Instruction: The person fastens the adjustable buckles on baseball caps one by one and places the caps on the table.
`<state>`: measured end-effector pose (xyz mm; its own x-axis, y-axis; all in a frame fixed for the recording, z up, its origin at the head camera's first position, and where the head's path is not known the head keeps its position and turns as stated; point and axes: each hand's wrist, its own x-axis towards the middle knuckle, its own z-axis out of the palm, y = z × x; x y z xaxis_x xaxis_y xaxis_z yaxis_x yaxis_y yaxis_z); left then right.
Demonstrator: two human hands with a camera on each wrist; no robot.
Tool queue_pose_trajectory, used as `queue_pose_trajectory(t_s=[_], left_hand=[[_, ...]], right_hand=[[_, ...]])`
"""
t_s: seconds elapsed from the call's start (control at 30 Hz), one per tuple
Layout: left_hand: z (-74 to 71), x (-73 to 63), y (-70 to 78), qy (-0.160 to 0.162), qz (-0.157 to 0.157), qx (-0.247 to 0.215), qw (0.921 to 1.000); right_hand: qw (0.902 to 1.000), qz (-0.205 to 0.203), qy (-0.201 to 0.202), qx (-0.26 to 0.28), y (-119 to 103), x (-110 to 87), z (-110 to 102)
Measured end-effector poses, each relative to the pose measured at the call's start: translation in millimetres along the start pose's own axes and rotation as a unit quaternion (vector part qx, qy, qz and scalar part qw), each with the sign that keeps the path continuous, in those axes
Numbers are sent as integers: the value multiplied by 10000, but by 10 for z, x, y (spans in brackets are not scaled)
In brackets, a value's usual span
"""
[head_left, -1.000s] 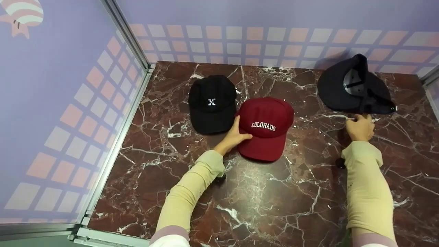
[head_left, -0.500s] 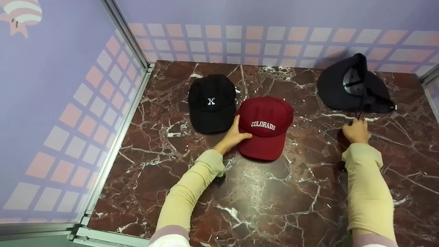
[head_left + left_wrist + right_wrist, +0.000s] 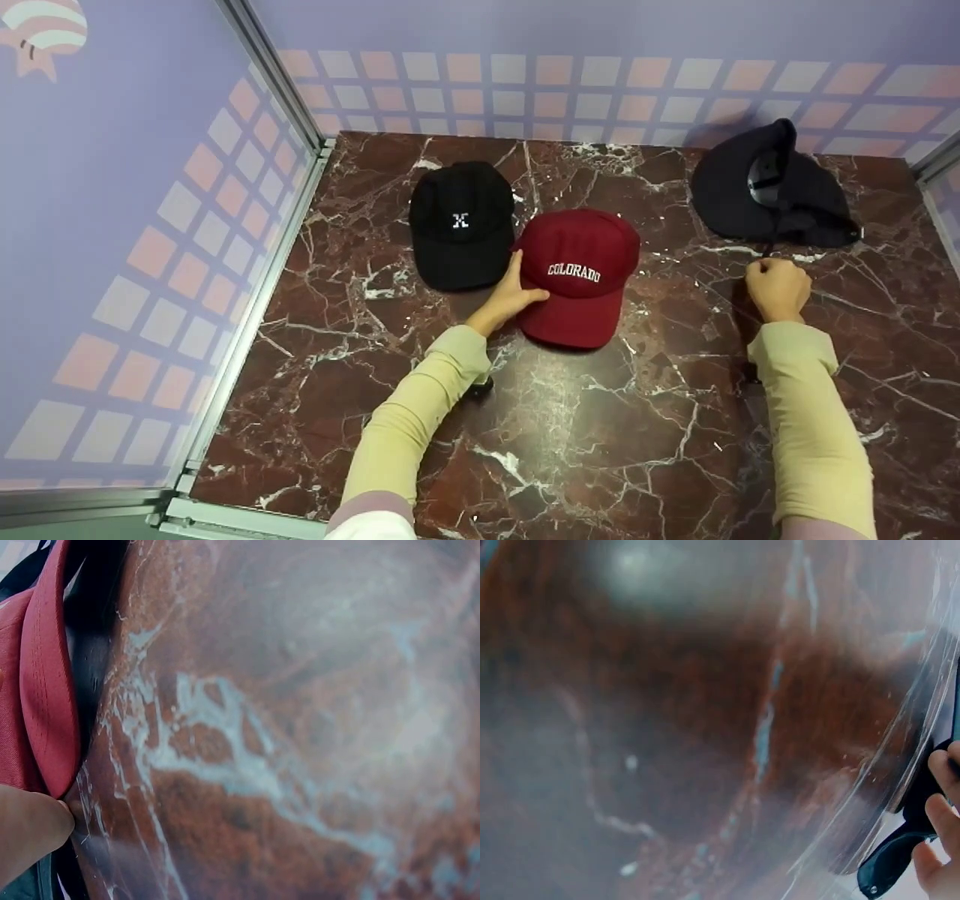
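Observation:
A red baseball cap [image 3: 577,255] with COLORADO in white letters lies brim toward me. My left hand [image 3: 510,296] holds its left side, thumb near the base of the brim. In the left wrist view the thumb [image 3: 34,832] meets the edge of the red brim [image 3: 49,682]. A dark navy cap [image 3: 739,195] lies at the back right, its inside and back strap showing. Just in front of it, my right hand [image 3: 780,289] has curled fingers and pinches a thin strap end from that cap. In the right wrist view, fingers [image 3: 945,829] are beside the dark strap [image 3: 889,862].
A black cap [image 3: 461,225] with a small white emblem lies left of the red one, close to my left fingers. The caps are on a dark red marble-patterned table [image 3: 600,450]. Purple panels with tile prints [image 3: 510,70] stand behind and at the left.
My right hand has drawn back slightly toward me from the navy cap, and its strap stretched out and then slackened. The left hand stays on the red cap.

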<state>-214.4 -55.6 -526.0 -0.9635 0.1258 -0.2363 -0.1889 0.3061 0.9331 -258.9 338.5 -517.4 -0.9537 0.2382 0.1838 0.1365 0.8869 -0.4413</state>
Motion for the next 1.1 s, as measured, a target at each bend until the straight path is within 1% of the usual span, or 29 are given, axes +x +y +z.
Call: queue_pose_trajectory(t_s=[0.03, 0.1, 0.2, 0.37, 0.47, 0.67, 0.87, 1.1], left_hand=[[1, 2, 2, 9, 0, -19, 10000], [3, 2, 4, 21, -5, -44, 10000], [5, 2, -1, 10, -31, -24, 10000], [4, 6, -8, 6, -42, 19, 10000], [3, 10, -8, 12, -25, 5, 10000], [3, 8, -11, -4, -56, -32, 10000], [5, 10, -12, -13, -22, -31, 10000], [5, 3, 12, 3, 16, -46, 10000]], right_hand=[[10000, -3, 67, 35, -15, -6, -1], [10000, 7, 36, 82, -48, -19, -7], [9997, -75, -219, 61, -101, -48, -21], [9954, -569, -771, 53, -228, -87, -32], [9908, -871, -1036, 48, -318, -96, -33], [9811, -1277, -1450, 10, -484, -125, -55], [9707, -1735, -1663, -27, -658, -183, -89], [9596, -2078, -1895, 16, -892, -264, -145]])
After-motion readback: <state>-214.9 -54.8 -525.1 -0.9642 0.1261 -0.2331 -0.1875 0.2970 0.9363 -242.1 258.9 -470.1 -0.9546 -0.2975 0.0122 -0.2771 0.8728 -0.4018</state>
